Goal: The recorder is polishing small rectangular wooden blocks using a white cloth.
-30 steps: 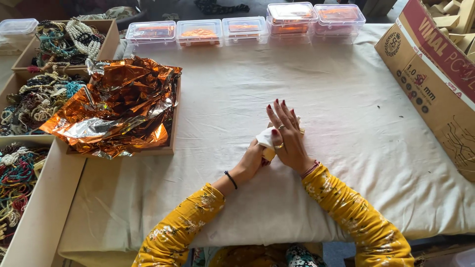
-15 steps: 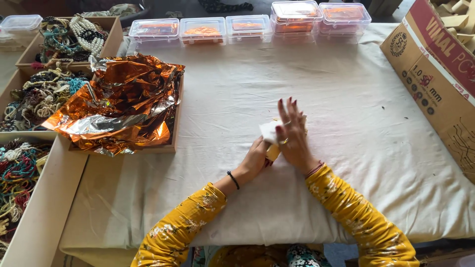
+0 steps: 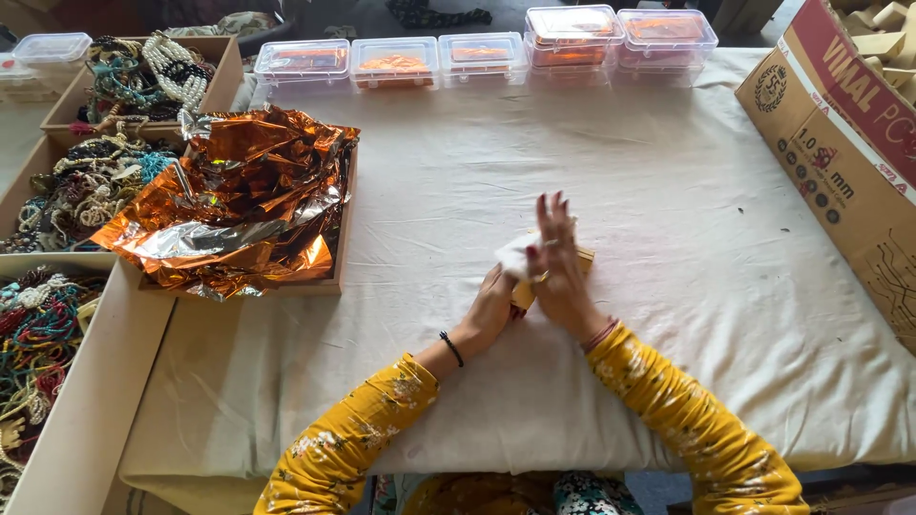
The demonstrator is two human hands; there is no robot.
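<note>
At frame centre, the left hand [image 3: 491,310] and right hand [image 3: 558,277] meet on the cloth-covered counter [image 3: 668,191]. Left grip: pinching a small tan box [image 3: 534,286] with white paper [image 3: 515,256] from below-left. Right grip: fingers spread, flat over it. Box long axis: cannot tell; both hands touch it.

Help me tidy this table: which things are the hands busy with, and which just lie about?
In hand:
left hand
right hand
small tan box
white paper

Lying about:
crumpled orange foil in a wooden tray
clear lidded tubs
bead necklaces
printed cardboard carton
</note>
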